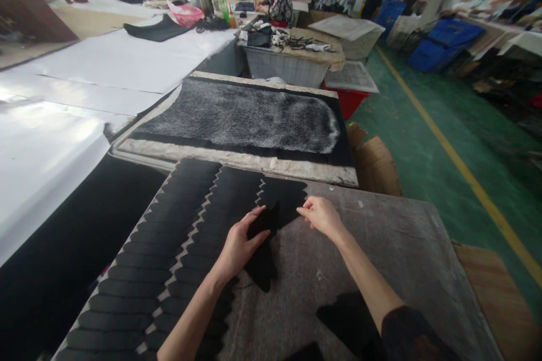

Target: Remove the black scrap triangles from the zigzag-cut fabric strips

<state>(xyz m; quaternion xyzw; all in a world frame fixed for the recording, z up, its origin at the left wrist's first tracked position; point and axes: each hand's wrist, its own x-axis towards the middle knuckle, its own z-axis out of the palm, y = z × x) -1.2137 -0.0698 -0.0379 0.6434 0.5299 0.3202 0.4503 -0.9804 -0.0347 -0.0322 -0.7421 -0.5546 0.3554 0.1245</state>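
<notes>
From here I watch a person working with both hands over a table [398, 248] of thin, dark pieces. The left hand [237, 245] clasps a small black stack [261, 254] between thumb and fingers, holding it above the middle of the table, the pieces fanned at uneven angles. The right hand [322, 215] has its thumb and forefinger pressed together at the right-hand end of the short column [285, 192], near the far edge; I can't tell whether a tip is caught between them.

As I judge it, the work is well along on the left and only begun further right. The left column [144, 251] runs overlapped from the far edge down to the near edge, and the middle column [224, 203] follows beside it, partly hidden by the left arm. The short column has only a small patch at the far edge; below and to its right the table's own surface shows.

Left outside the columns are the stack and some dark pieces [349, 321] by the near edge, below the right forearm. Beyond the far edge lies a board [311, 169] carrying a black cloth [237, 118] whitened across its middle.
</notes>
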